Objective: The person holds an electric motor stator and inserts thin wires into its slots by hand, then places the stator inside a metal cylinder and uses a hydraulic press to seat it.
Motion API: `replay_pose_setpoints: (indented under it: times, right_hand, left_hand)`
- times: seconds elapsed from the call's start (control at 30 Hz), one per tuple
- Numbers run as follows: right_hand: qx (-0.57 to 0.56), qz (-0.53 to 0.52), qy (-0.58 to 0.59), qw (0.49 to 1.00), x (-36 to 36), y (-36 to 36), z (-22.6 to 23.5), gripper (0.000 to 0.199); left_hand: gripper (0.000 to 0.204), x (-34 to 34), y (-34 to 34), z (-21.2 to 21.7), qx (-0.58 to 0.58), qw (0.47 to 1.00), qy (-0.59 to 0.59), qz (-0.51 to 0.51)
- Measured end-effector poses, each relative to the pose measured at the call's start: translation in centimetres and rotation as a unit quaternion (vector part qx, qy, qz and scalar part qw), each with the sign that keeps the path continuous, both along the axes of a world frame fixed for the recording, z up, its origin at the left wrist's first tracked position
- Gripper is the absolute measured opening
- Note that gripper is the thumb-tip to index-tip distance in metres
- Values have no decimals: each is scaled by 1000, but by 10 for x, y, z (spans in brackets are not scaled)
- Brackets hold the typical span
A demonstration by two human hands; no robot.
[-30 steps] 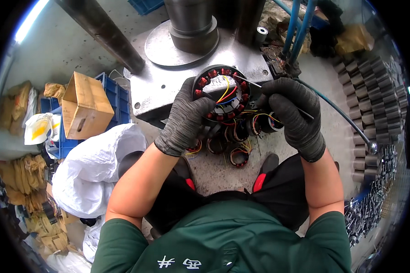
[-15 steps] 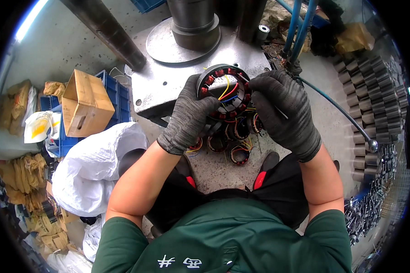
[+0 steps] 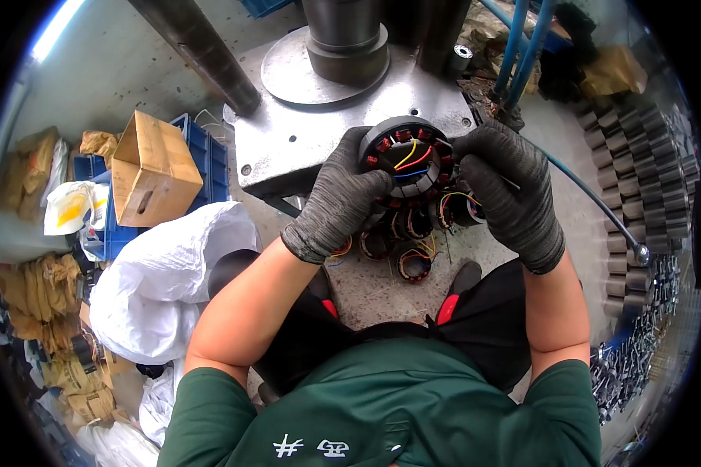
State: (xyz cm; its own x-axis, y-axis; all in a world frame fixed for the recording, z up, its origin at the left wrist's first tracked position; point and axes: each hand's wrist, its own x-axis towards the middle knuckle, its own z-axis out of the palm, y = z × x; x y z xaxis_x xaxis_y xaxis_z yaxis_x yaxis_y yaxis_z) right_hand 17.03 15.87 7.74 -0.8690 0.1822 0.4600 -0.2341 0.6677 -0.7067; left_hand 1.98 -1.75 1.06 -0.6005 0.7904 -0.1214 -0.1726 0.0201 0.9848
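Both of my hands wear grey knitted gloves. My left hand [image 3: 339,196] is closed round the left side of a motor stator [image 3: 422,187], a dark ring with red-brown copper windings inside and yellow, red and blue lead wires. It is held up in front of the metal press bed, tilted so its opening faces me. At its right edge, my right hand [image 3: 514,191] is closed on a thin metal rod [image 3: 510,183]; one end pokes out below the fingers, while most of it is hidden by the glove. Several more wound stators [image 3: 414,266] lie on the floor beneath.
Ahead stands the press bed [image 3: 276,159] with a thick round column [image 3: 346,47]. A cardboard box [image 3: 152,187] on blue crates [image 3: 210,163] and a white sack [image 3: 163,288] are at left. Stacked metal cylinders [image 3: 639,187] and a hose [image 3: 584,187] are at right.
The stator and both hands have shifted slightly right and down in the picture, and the stator is tilted a little differently. Both hands keep their hold.
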Motion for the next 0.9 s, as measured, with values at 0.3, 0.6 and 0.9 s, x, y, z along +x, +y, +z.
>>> replay_pose_setpoints:
  times: [0.3, 0.6, 0.9]
  right_hand:
    - [49, -6, 11, 999, 12, -12, 5, 29]
    - [-101, -9, 16, 995, 16, 0, 2, 21]
    - [-171, -1, -7, 985, 16, 0, 1, 27]
  left_hand:
    - [59, -3, 8, 4, 27, 992, -108, 57]
    - [57, -20, 4, -5, 74, 989, -119, 55]
    - [54, -8, 11, -3, 120, 972, -191, 70]
